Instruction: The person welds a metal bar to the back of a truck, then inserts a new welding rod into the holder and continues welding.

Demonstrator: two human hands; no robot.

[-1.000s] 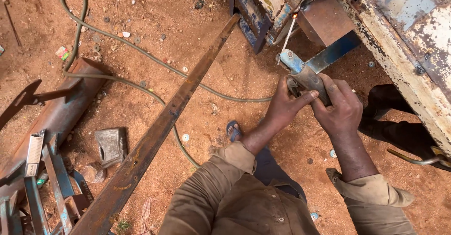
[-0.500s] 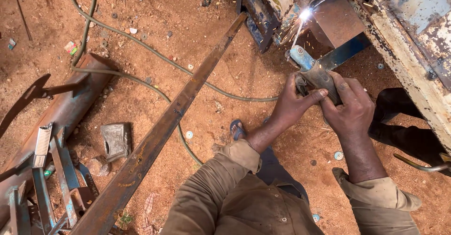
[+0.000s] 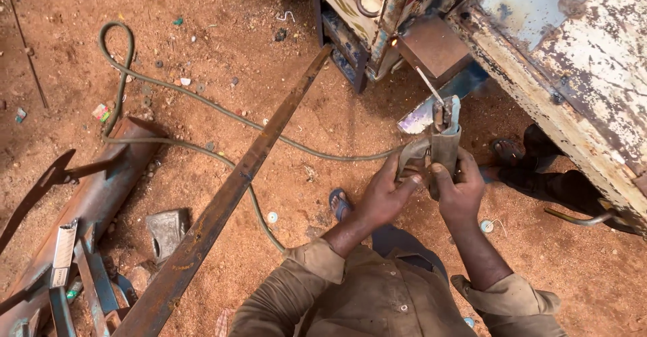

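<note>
Gripping a welding rod holder (image 3: 441, 141) above the dirt floor (image 3: 283, 175), left hand (image 3: 385, 195) and right hand (image 3: 459, 190) keep fingers clamped on its wrapped handle; likely stiff, light, tip hot.

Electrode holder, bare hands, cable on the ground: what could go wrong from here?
Burn or shock: the left hand and right hand grip the electrode holder with no gloves, close to its rod.
Trip or snag: the cable loops across the dirt and under the long steel bar, near a sandalled foot.
Foot injury: another person's foot in open footwear rests close beside the rusty truck body.
</note>
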